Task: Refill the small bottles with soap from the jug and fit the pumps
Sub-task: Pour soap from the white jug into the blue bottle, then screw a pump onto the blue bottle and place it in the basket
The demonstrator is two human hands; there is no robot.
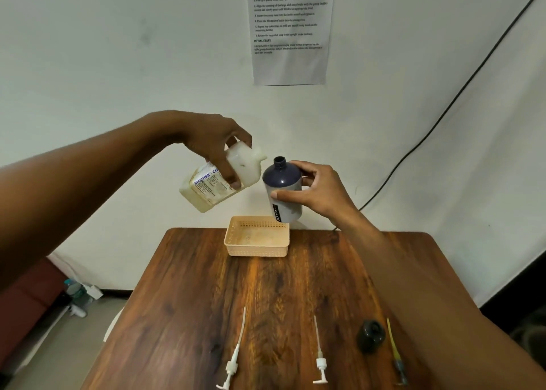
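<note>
My left hand [215, 144] grips a white soap jug [206, 185], tilted with its open spout toward the right and pale soap lying in its lower end. My right hand [313, 191] holds a dark navy small bottle [283, 188] upright in the air, its mouth uncapped and just right of the jug's spout. Both are held above the far end of the wooden table [266, 301]. Two white pumps [235, 357] [320, 360] with long tubes lie near the table's front edge. A third pump with a yellowish tube [394, 348] lies at the right.
A peach perforated basket [256, 249] sits at the table's far edge, below the bottle. A black cap [371, 335] rests near the front right. A printed sheet [291, 29] hangs on the wall, and a black cable [443, 114] runs down it.
</note>
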